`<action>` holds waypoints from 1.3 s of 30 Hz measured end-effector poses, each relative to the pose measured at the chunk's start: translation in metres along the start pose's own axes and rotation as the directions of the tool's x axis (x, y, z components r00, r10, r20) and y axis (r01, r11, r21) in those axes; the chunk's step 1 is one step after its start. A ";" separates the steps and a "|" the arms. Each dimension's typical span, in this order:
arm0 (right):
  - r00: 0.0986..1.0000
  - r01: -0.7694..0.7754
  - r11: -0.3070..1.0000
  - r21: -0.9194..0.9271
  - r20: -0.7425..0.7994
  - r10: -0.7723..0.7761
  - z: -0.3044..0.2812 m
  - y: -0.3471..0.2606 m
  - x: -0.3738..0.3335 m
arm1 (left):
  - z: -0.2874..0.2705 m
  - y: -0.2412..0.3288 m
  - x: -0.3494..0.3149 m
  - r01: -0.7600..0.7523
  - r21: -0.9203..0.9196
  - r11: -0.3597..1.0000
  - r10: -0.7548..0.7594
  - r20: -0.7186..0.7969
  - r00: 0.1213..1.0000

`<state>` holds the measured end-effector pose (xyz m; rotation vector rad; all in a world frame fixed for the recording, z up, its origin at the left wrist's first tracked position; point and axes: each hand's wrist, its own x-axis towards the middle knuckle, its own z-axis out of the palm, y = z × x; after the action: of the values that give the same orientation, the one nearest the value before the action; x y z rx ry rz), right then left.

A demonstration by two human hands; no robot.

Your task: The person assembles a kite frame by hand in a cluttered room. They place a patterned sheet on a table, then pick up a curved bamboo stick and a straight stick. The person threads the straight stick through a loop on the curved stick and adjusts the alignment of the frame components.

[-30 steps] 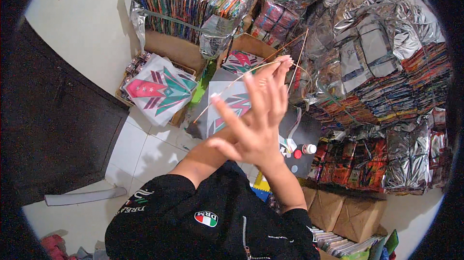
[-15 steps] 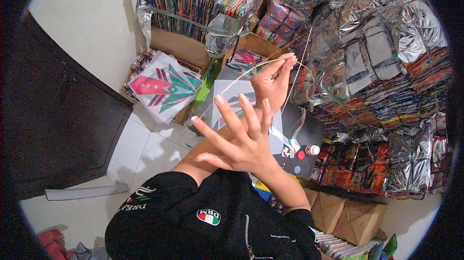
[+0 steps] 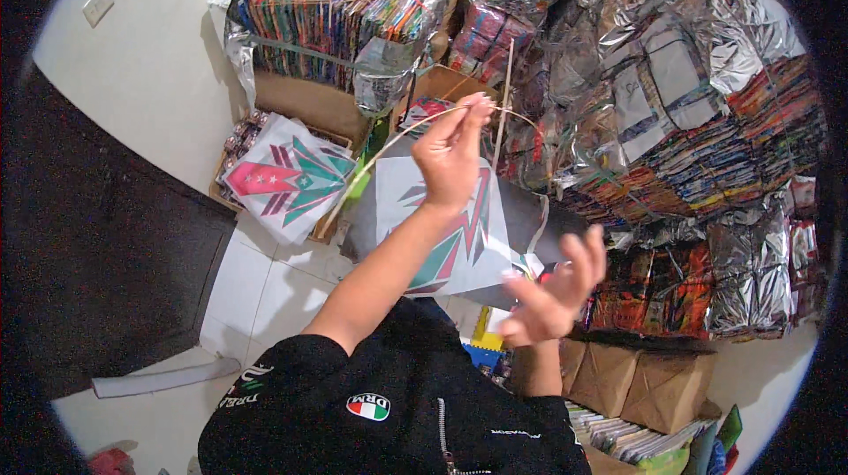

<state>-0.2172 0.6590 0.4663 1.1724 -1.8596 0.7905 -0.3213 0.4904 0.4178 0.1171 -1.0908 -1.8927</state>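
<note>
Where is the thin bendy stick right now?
In the head view, the thin stick is pinched in the fingers of the left hand, held up mid-picture. It curves down-left over the white kite sheet, toward the printed kites in the box.

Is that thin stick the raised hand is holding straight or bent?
Bent. The thin stick curves in a bow from the left hand's pinching fingertips down toward the kite on the box.

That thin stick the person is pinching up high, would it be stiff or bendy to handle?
Probably bendy and springy: the thin stick curves in a long arc from the left hand down toward the printed kite. It looks very light, since fingertips alone hold it. Being so slender, it might snap if bent sharply.
</note>
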 end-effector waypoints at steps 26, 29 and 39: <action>0.161 -0.759 0.081 -0.646 -0.065 0.985 -0.069 0.239 -0.378 | -0.018 -0.010 0.062 -0.076 -0.240 0.968 -0.017 -0.362 0.932; 0.255 -0.809 0.174 -0.562 -0.069 0.964 -0.075 0.254 -0.386 | -0.012 -0.011 0.057 -0.095 -0.241 0.966 0.003 -0.355 0.935; 0.039 -0.651 0.015 -0.759 -0.013 0.999 -0.078 0.270 -0.398 | -0.005 -0.020 0.042 -0.114 -0.192 0.975 0.038 -0.360 0.932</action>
<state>-0.3373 0.9972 0.1368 -0.6072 -3.0853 0.3026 -0.3558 0.4592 0.4141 0.2806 -0.6385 -1.8154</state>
